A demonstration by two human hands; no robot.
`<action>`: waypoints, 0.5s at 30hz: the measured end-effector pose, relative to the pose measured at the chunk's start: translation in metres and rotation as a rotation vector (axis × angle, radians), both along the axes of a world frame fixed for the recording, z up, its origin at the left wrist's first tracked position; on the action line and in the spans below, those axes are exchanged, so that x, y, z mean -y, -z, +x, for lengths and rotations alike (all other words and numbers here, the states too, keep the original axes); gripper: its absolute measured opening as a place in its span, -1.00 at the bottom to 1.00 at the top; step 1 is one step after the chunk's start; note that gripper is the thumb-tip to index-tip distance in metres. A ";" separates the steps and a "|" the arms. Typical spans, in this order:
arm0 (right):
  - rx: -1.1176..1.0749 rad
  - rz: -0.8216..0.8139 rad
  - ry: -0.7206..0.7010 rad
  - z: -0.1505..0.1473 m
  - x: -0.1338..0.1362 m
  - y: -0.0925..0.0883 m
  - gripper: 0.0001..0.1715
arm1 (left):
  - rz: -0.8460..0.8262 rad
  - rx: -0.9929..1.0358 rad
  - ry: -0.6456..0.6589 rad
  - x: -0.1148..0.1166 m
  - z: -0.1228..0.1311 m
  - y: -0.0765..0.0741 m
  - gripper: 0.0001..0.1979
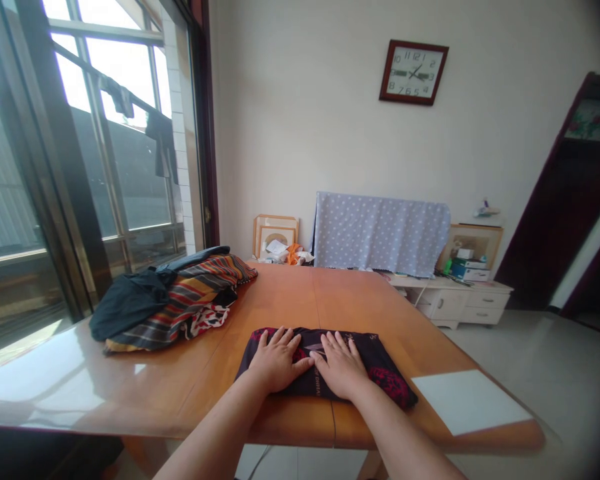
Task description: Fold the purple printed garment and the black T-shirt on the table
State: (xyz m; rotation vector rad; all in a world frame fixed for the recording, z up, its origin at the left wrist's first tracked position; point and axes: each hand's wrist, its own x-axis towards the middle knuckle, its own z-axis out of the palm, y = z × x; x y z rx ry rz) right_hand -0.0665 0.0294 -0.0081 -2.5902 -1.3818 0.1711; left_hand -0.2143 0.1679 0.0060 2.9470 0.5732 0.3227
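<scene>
A folded dark garment with red patterning lies on the wooden table near its front edge. My left hand rests flat on the garment's left half, fingers stretched out. My right hand lies flat beside it on the middle of the garment, fingers spread. The thumbs nearly touch. Neither hand holds anything.
A pile of clothes, black and striped, sits on the table's left side by the window. A white sheet lies at the table's right front corner. Beyond stand a covered object, picture frames and a low white cabinet.
</scene>
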 end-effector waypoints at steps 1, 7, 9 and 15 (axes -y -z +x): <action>-0.002 0.009 0.001 0.000 0.000 0.000 -0.09 | -0.002 -0.004 0.001 0.000 0.000 0.000 -0.15; -0.108 0.132 -0.002 0.008 0.006 -0.009 -0.19 | -0.005 -0.021 -0.009 0.001 0.001 -0.003 -0.16; -0.128 0.256 0.068 0.021 0.018 -0.017 -0.27 | 0.005 -0.016 -0.014 0.001 0.002 -0.004 -0.18; -0.134 0.385 0.465 0.079 0.075 -0.033 -0.51 | 0.037 0.035 0.029 0.015 0.010 -0.009 -0.38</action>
